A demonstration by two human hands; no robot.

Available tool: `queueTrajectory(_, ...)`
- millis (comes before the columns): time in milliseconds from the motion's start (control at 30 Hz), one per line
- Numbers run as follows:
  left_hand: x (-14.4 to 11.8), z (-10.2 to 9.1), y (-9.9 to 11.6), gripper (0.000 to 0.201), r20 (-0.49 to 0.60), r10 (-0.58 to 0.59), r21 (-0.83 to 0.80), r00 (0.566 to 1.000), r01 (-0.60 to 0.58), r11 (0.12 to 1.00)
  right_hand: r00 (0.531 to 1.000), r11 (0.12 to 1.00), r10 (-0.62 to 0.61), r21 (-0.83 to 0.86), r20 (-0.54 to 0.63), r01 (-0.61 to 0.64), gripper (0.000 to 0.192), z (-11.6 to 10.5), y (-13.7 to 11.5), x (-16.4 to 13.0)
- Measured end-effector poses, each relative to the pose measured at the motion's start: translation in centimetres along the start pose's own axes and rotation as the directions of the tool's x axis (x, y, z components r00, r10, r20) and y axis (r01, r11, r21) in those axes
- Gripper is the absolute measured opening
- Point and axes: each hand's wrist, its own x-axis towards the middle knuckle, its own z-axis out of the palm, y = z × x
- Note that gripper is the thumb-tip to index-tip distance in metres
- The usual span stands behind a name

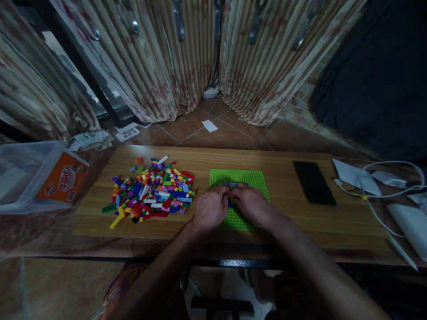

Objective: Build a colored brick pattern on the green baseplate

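Note:
A bright green studded baseplate (238,175) lies on the wooden board. Over its middle, my left hand (211,206) and my right hand (250,203) meet with bent, closed fingers. Between the fingertips sit a few small building bricks (229,189), with bits of blue, orange and grey showing. My hands cover most of these bricks, so their shape is hidden. To the left of my left hand spreads a pile of loose building bricks (156,191) in many colours, with several long and short pieces mixed together.
A black phone (314,183) lies right of the baseplate on the wooden board (280,235). White cables (393,195) and papers (355,177) are at the far right. A clear plastic box (30,175) with an orange label stands at the left. Curtains (190,66) hang behind.

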Motion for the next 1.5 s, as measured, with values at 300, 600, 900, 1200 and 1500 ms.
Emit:
queueTrajectory(300, 0.0, 0.5, -0.3, 0.022, -0.008, 0.01, 0.004, 1.0, -0.01, 1.0, 0.998, 0.994, 0.016, -0.112, 0.063, -0.009, 0.026, -0.1, -0.9, 0.5)
queueTrajectory(600, -0.1, -0.2, -0.2, 0.022, 0.013, 0.033, -0.032, 0.999, -0.032, 0.999, 0.998, 0.983, 0.031, 0.184, -0.052, -0.021, 0.025, -1.0, 1.6, 0.1)
queueTrajectory(900, -0.7, -0.1, -0.2, 0.027, -0.008, 0.092, -0.052, 0.996, -0.092, 0.994, 0.999, 0.981, 0.034, 0.195, -0.043, -0.025, 0.027, -0.1, 2.1, -0.3)
queueTrajectory(1200, -2.3, 1.0, 0.4, 0.036, 0.064, 0.178, 0.188, 0.982, -0.187, 0.964, 0.999, 0.987, 0.017, 0.162, -0.032, -0.012, 0.029, -0.1, 1.7, -0.4)
queueTrajectory(1500, -2.5, 1.3, 1.0, 0.037, 0.09, 0.158, 0.292, 0.983, -0.178, 0.94, 0.999, 0.994, 0.028, 0.104, -0.018, -0.026, 0.028, 0.2, 1.6, -0.1)
